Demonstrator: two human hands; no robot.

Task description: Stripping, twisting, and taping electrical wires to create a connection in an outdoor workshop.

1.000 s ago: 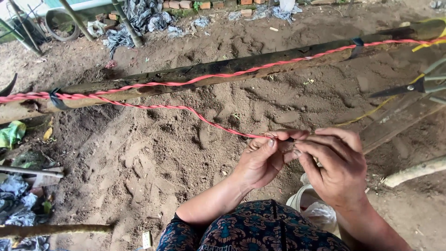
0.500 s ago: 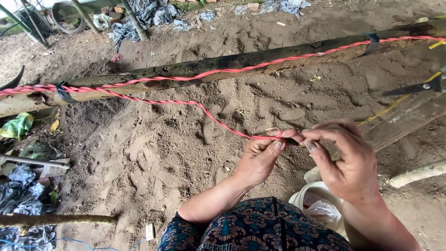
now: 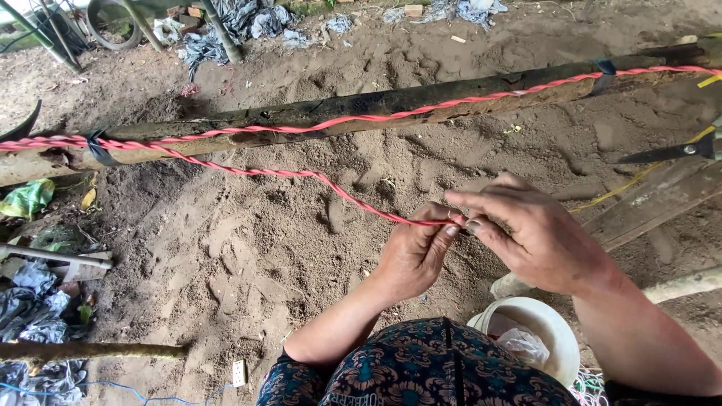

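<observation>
Your hands have crept slightly leftward along the cord since a second ago, and the pole now runs a little higher across your view. Your left hand (image 3: 412, 252) is closed into a loose fist, with thumb and forefinger clamped on the twisted red cord (image 3: 301, 174) at its near end. Your right hand (image 3: 534, 237) meets it from the other side, fingers (image 3: 481, 204) stretched out and pressed together at the tips, pinching the same end just beside your left thumb.

From that pinch the cord rises leftward over the sandy ground (image 3: 248, 256) to a dark tie near the left end of the long wooden pole (image 3: 391, 105), where it joins a second run of red twisted cord (image 3: 481, 98) lying along the pole toward its right end. A white bucket (image 3: 553, 331) sits just below your right wrist, beside your patterned clothing (image 3: 421, 368). Dark scissors (image 3: 662, 153) rest at the right edge above a plank (image 3: 654, 207). Grey plastic scraps (image 3: 34, 308) and a thin stick (image 3: 90, 350) lie along the left edge.
</observation>
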